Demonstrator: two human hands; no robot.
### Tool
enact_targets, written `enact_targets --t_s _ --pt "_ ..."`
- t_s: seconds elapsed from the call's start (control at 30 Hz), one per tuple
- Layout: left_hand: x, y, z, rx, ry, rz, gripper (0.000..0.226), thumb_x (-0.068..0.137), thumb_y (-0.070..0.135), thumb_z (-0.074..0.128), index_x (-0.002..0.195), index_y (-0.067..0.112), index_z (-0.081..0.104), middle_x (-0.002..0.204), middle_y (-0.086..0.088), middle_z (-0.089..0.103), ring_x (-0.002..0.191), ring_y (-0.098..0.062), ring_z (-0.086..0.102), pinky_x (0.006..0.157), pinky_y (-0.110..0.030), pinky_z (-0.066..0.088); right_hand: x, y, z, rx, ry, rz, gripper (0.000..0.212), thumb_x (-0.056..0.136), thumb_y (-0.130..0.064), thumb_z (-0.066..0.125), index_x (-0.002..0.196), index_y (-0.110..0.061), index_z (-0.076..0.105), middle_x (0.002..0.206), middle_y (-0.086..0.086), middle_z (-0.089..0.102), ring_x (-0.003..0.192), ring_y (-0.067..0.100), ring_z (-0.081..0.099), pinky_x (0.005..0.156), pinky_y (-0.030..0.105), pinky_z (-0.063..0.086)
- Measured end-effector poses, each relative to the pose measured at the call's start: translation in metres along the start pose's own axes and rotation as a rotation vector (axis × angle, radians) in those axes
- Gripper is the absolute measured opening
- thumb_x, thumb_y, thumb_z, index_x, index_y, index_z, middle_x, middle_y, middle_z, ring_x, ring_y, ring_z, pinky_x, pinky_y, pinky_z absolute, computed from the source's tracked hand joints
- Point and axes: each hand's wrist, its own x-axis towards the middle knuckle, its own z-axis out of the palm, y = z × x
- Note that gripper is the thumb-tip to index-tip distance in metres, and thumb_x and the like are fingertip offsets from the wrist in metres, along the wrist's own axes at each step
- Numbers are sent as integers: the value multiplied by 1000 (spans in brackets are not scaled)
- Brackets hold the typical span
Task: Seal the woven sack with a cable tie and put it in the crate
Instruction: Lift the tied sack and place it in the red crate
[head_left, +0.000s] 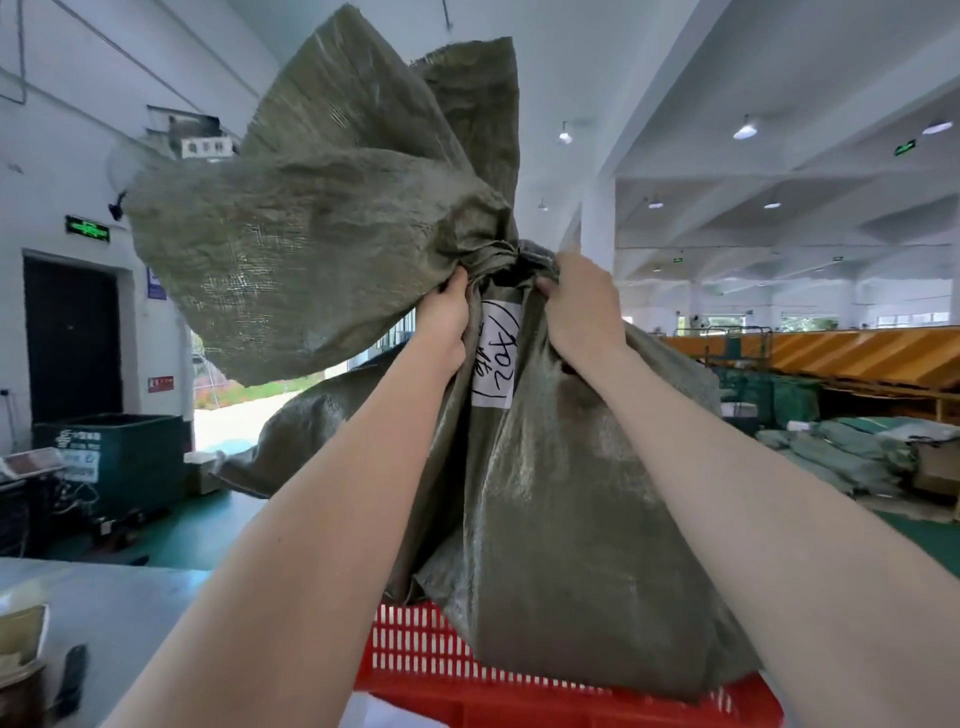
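**Sack gathered at the neck, bottom already in the crate**

Already the woven sack (545, 519) fills the centre of the frame, grey-green and bulky, its neck cinched into a tight bunch just above centre and its loose top flaring up and to the upper left. Its lower end sits inside the red crate (415, 654) at the bottom centre, or rests on the rim; which of the two cannot be told, since the sack hides the crate's inside.

Both hands hold the sack just under the bunched neck. The left hand (444, 317) has its grip closed on the fabric at the left of the neck, and the right hand (582, 312) has its grip closed on the fabric at the right. The neck looks drawn tight, as if tied, but no cable tie can be made out among the folds, so sealing is probably done, not certainly. What seems left is to settle the sack fully into the crate and let go.

A white label (493, 358) on the sack between the hands bears handwriting that reads roughly "702", with further marks I cannot read. Toward the left edge a green exit sign (87, 228) hangs above a dark door (72, 338), its text too small to read. Below it stands a dark green bin (119, 457) with illegible white print.
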Motion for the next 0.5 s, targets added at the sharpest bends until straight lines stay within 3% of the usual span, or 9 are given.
enact_targets --t_s 0.13,0.27,0.4,0.5 --pt "-5 -43 -17 9 -4 -106 51 95 34 49 136 3 46 134 -12 57 116 -23 57 106 -37 44 -24 22 33 6 -24 16 16 92 -5 44 102 0 56 106 18 62 101 34 56 73 32 35" --pt "-14 -60 -28 24 29 -154 48 97 33 44 134 2 48 125 -13 62 85 -19 60 75 -28 52 -38 22 40 52 -18 11 16 93 -6 44 100 -1 57 104 16 63 99 32 57 72 32 35" --pt "-27 -52 -32 56 25 -122 45 99 28 42 134 0 47 118 -14 62 78 -19 59 77 -30 49 -48 17 36 99 -13 29 21 93 -7 43 107 -2 57 110 14 63 104 30 57 75 29 35" --pt "-36 -41 -31 88 7 -78 42 100 23 39 131 -4 48 119 -17 61 71 -17 57 67 -27 51 -52 13 27 112 -32 54 25 96 -13 41 114 -3 56 118 15 60 113 28 51 80 30 35"
